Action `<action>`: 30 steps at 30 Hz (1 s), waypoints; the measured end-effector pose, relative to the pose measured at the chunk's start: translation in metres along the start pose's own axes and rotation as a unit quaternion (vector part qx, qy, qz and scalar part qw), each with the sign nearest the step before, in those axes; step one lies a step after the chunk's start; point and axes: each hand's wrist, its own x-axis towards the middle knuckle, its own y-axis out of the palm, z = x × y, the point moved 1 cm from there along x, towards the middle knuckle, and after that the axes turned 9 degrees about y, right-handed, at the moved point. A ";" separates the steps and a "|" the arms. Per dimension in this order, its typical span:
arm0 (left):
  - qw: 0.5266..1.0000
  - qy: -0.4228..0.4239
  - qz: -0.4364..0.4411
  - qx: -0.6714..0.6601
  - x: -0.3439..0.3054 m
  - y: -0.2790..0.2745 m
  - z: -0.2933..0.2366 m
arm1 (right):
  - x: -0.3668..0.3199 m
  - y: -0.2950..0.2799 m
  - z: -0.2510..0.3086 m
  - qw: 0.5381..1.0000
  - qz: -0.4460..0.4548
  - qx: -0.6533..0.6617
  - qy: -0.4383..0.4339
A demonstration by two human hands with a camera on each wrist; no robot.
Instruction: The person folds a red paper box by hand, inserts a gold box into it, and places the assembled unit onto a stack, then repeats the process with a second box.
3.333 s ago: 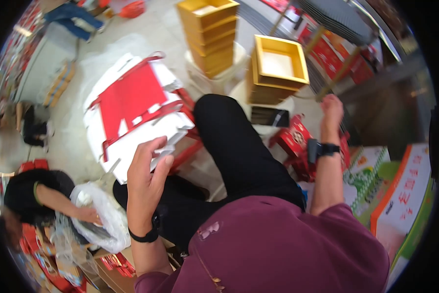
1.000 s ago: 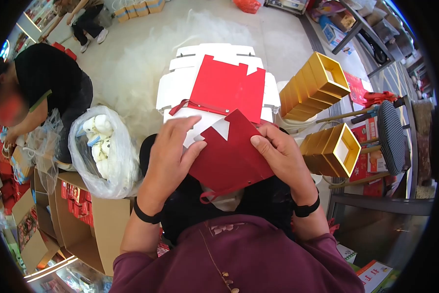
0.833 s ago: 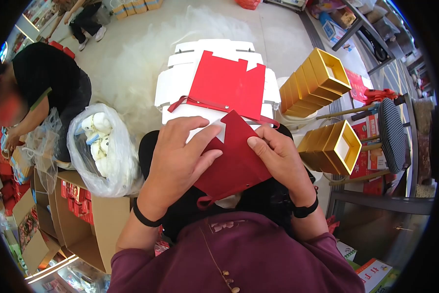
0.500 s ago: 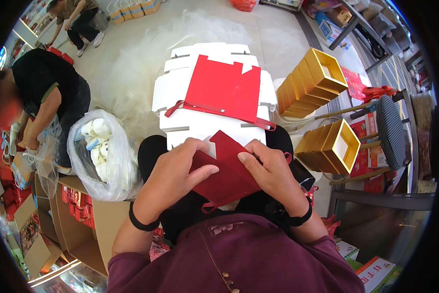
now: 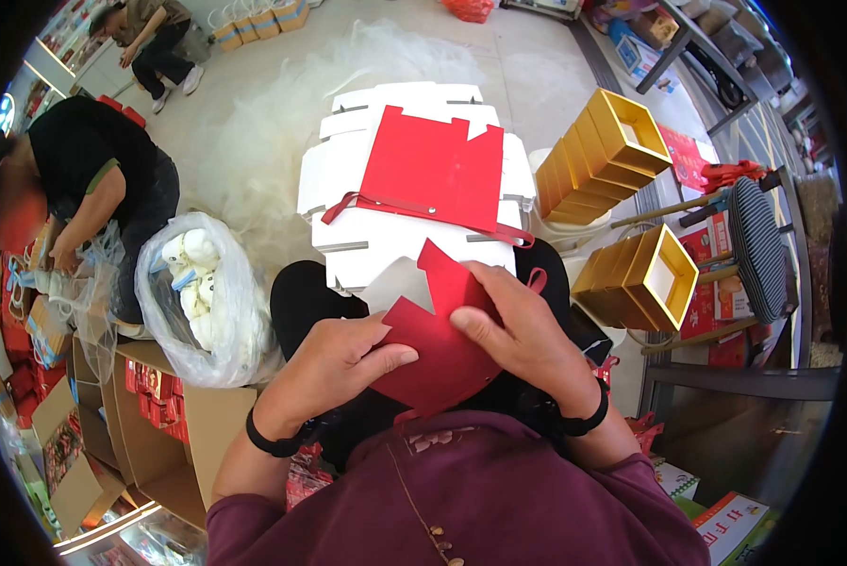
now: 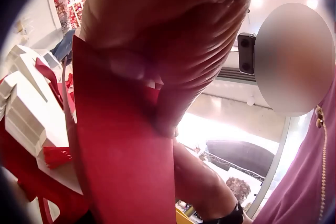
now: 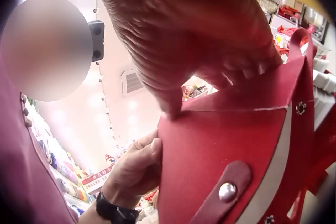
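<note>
Over the lap, both hands hold a red cardboard gift box (image 5: 440, 354), partly folded, its pale inside showing at the notched top. My left hand (image 5: 334, 363) pinches its left panel, thumb in front and fingers behind. On the opposite side my right hand (image 5: 527, 330) grips the other panel near the top flap, thumb on the face. The right wrist view shows a strap (image 7: 239, 174) fixed by a metal rivet (image 7: 228, 192) and a creased edge under the fingers. In front lies a flat red box blank (image 5: 433, 170) with a strap, atop stacked white boards (image 5: 334, 255).
Stacked gold boxes (image 5: 589, 156) and a second gold stack (image 5: 631, 278) stand at the right, near a striped stool (image 5: 755, 250). At left are a clear plastic bag (image 5: 155, 311) of white plush toys, an open carton (image 5: 221, 429) and a seated person (image 5: 93, 160).
At first the hands were apart and empty; both now hold the red box. My left hand has shifted from the top notch down to the left panel, and the top gapes wider.
</note>
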 end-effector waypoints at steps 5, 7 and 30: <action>0.992 0.072 -0.003 0.102 0.022 -0.010 -0.012 | -0.004 0.000 0.004 0.994 0.103 -0.037 0.002; 0.982 0.083 0.032 0.167 0.028 -0.011 -0.016 | -0.003 0.000 0.004 0.986 0.148 0.064 0.038; 0.949 0.006 -0.281 -0.143 0.065 0.027 0.017 | 0.021 -0.012 -0.032 0.910 -0.020 0.397 0.115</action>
